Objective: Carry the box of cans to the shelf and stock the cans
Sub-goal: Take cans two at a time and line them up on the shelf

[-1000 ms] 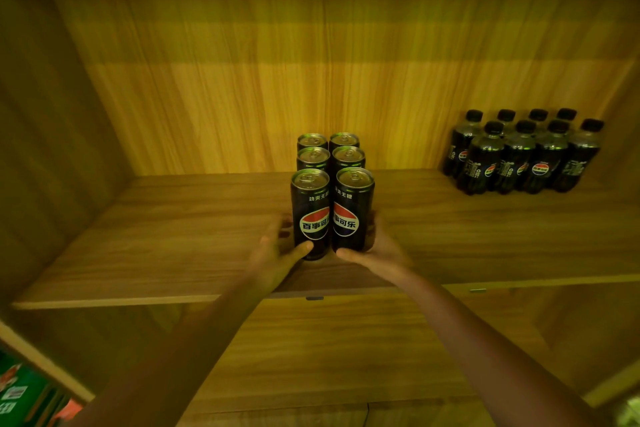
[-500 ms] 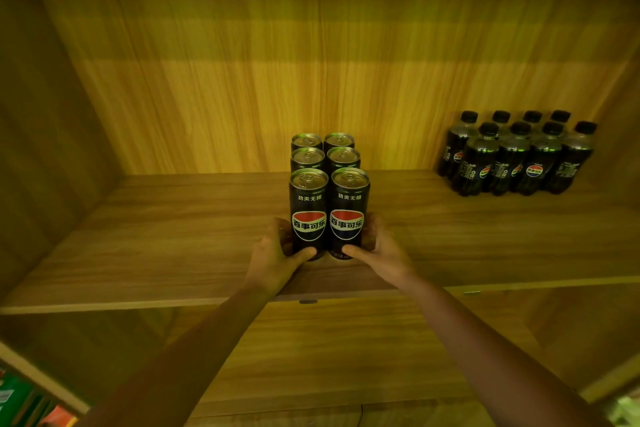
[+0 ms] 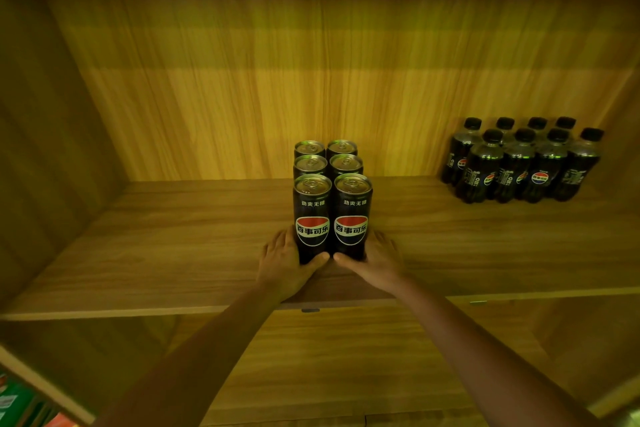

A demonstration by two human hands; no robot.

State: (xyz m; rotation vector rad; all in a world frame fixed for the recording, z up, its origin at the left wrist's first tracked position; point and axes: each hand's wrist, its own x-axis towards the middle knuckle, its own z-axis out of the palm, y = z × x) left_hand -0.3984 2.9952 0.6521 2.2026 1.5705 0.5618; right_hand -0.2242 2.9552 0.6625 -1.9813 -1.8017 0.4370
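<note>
Six cans [image 3: 313, 218] on shelf [image 3: 173, 253]: left hand [image 3: 287, 262] and right hand [image 3: 379, 258] clasp front pair; bottles [image 3: 519, 166] well beyond right hand

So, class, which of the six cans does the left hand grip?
The front-left can: the left hand wraps its base, thumb across the front. The right hand holds the front-right can.
</note>
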